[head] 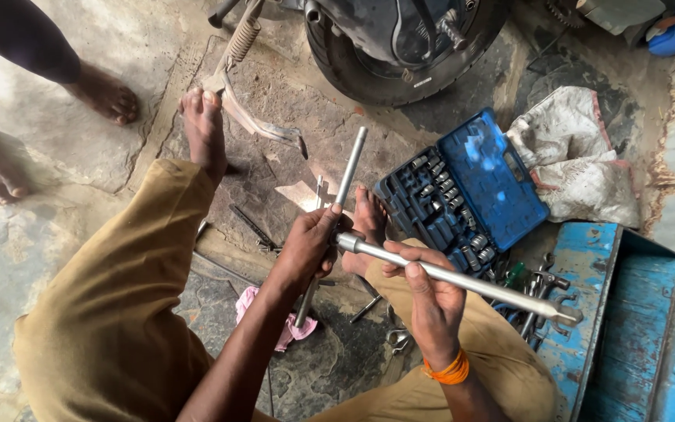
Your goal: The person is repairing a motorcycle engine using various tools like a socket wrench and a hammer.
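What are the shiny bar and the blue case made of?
The bar, held in both hands, looks like polished steel: silvery, with bright glints. The blue case looks like moulded plastic: smooth, glossy, with shaped slots for sockets. Neither is certain by look alone.

Soft, even daylight (shadows faint), sharp focus, slight edge distortion

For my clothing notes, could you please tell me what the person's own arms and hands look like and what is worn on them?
Both forearms are bare, with no sleeves or gloves. The left hand wears nothing visible. The right hand has a bright orange thread band wound around the wrist. No rings show on the fingers.
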